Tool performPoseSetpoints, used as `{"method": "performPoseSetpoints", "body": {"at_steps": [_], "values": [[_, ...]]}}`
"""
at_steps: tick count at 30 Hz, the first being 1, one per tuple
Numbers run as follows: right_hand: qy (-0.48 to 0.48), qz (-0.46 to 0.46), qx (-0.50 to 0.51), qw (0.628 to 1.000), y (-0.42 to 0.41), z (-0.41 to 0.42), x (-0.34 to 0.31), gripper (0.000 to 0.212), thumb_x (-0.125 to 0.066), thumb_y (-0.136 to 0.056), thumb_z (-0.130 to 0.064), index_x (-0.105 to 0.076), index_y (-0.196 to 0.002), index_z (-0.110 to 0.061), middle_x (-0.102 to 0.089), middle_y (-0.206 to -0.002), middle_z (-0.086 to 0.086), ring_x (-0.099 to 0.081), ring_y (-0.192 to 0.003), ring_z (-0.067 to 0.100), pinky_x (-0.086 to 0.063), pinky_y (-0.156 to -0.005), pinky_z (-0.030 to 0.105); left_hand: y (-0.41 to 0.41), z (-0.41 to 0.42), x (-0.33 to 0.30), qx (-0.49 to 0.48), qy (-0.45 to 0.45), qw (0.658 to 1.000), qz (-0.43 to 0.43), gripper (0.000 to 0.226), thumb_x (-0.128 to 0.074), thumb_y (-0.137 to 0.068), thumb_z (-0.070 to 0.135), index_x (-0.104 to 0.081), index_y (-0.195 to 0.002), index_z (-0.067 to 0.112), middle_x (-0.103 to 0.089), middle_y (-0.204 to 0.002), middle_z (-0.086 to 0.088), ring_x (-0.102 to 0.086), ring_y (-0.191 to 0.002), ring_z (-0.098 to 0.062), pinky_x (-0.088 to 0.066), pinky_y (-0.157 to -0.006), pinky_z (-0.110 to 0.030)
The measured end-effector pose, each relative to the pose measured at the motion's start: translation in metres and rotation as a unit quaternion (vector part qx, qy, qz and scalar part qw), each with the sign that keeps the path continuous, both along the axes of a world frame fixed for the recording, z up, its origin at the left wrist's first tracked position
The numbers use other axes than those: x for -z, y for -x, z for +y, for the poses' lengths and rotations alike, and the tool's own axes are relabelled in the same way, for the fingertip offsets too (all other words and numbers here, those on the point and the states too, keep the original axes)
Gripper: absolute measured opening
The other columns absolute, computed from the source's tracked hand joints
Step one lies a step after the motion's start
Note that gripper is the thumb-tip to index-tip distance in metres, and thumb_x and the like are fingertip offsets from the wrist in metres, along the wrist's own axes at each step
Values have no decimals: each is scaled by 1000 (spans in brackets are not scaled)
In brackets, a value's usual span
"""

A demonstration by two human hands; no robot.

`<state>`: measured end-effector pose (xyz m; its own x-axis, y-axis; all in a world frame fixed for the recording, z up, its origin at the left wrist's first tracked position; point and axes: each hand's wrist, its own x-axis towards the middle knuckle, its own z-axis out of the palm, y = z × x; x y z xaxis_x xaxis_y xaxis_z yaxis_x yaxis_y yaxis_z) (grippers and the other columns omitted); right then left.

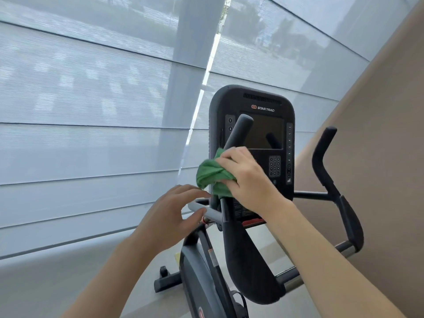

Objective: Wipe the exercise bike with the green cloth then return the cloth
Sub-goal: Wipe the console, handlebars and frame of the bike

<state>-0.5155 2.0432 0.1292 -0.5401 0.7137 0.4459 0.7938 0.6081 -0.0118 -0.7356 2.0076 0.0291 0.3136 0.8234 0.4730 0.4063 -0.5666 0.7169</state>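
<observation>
A black exercise bike (252, 104) with a dark console screen stands in front of me. Its left handlebar (238, 131) rises in front of the console. My right hand (245, 173) grips the bunched green cloth (211, 174) around that handlebar, just below the screen. My left hand (174, 214) hovers with relaxed, spread fingers beside a grey crossbar (206, 211) lower down and holds nothing. The bike's right handlebar (325, 157) sticks up at the right.
Grey roller blinds (91, 111) cover the windows behind and to the left of the bike. A beige wall (378, 134) runs close along the right side. The bike's base foot (167, 281) rests on a pale floor.
</observation>
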Motion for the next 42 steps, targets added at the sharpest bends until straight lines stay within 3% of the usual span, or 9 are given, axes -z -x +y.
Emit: {"method": "performPoseSetpoints", "body": {"at_steps": [5, 11, 17, 22, 25, 29, 33, 40, 42], "values": [[-132, -1, 99, 986, -8, 33, -36, 45, -81, -88, -10, -71, -132, -3, -63, -123, 14, -54, -119, 37, -48, -103, 54, -2, 3, -1, -6, 5, 1000, -2, 31, -71, -98, 29, -68, -125, 43, -62, -123, 30, -59, -120, -1, -52, -100, -31], [-9, -27, 77, 997, 7, 25, 19, 47, -79, -91, -42, -75, -125, -9, -58, -124, 6, -46, -120, 33, -47, -99, 53, -7, 1, 2, 7, 3, 1000, 18, 33, -70, -98, 24, -68, -126, 41, -61, -124, 26, -58, -121, -3, -52, -99, -32], [83, 63, 48, 993, 5, 3, 43, 38, -81, -91, -41, -79, -116, -13, -56, -120, -5, -40, -116, 21, -43, -105, 42, 3, 1, -1, -25, -8, 999, -22, 27, -71, -96, 14, -74, -118, 28, -65, -119, 20, -64, -114, -8, -54, -97, -37], [163, 53, -21, 985, -15, -38, 55, 33, -82, -91, -34, -78, -117, -15, -54, -119, -9, -40, -117, 19, -35, -110, 26, 8, -1, -2, -31, -14, 999, -28, 23, -71, -97, 15, -73, -116, 29, -64, -116, 19, -66, -109, -11, -56, -92, -39], [186, 29, -57, 981, -23, -47, 52, 32, -82, -92, -31, -78, -116, -11, -55, -119, -6, -43, -116, 19, -40, -109, 29, 8, -3, 0, -25, -11, 999, -18, 24, -70, -97, 15, -73, -116, 30, -64, -117, 20, -65, -109, -10, -56, -91, -39], [55, 33, -48, 997, -21, -19, 23, 32, -83, -91, -23, -76, -115, -3, -57, -113, 6, -46, -107, 26, -43, -101, 36, 6, -5, -4, -22, -20, 999, -11, 32, -69, -97, 13, -69, -120, 34, -63, -118, 23, -64, -107, -6, -55, -89, -33], [-51, 88, 73, 992, -24, 17, 0, 43, -84, -89, -29, -75, -126, -8, -56, -119, 7, -47, -112, 28, -46, -104, 42, 4, -1, -10, -43, -38, 998, -8, 37, -69, -95, 9, -68, -119, 37, -63, -117, 26, -64, -106, -5, -52, -86, -25], [104, 104, 19, 989, -19, -12, 44, 42, -86, -88, -25, -77, -128, -15, -50, -130, 7, -43, -122, 28, -37, -114, 37, -13, -4, -13, -24, -60, 998, 15, 28, -67, -94, 4, -74, -112, 25, -66, -113, 20, -66, -101, -6, -56, -85, -28], [131, 94, 2, 987, -23, -19, 39, 39, -86, -88, -26, -78, -125, -15, -50, -129, 5, -42, -119, 26, -36, -112, 33, -17, -6, -15, -9, -71, 997, 16, 26, -66, -95, 2, -77, -106, 22, -68, -109, 18, -68, -97, -8, -53, -78, -19]]}}
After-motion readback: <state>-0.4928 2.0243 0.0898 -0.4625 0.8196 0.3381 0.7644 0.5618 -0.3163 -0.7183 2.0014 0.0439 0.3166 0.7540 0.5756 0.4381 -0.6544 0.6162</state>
